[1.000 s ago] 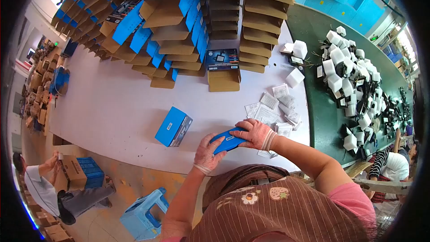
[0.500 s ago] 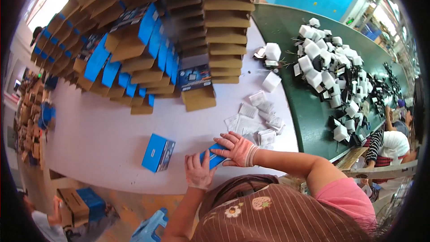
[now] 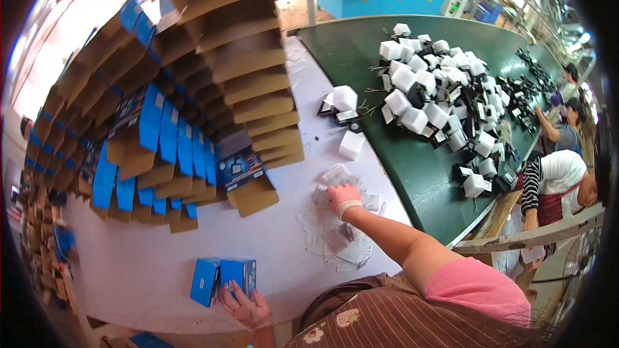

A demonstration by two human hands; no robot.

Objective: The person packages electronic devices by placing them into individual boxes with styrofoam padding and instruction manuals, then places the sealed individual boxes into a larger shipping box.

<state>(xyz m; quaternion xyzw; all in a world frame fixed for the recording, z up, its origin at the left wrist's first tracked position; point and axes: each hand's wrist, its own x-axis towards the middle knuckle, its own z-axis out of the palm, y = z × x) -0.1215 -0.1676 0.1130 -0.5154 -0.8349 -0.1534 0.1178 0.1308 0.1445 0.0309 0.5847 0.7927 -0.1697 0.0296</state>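
My left hand (image 3: 248, 307) is closed on a small blue box (image 3: 237, 272), gripping its near side. Touching that box on the left is a second blue box (image 3: 205, 281), and both rest on the white table. Over a loose pile of folded printed leaflets (image 3: 345, 238), my right hand (image 3: 343, 200) has its fingers curled down onto a leaflet (image 3: 320, 194) at the pile's far end. Its fingertips are partly hidden. White foam blocks (image 3: 351, 145) and a black device (image 3: 335, 111) lie farther back on the table.
Open cardboard boxes (image 3: 258, 90) with blue flaps stand stacked high at the left and back. A green work surface (image 3: 348, 45) on the right carries a heap of white foam pieces and black devices (image 3: 445, 90). Co-workers sit along its right side, one in a white head covering (image 3: 561, 174).
My left hand has moved the blue box left, against the other one. My right hand has left that box and gone to the leaflets. The view has shifted right.
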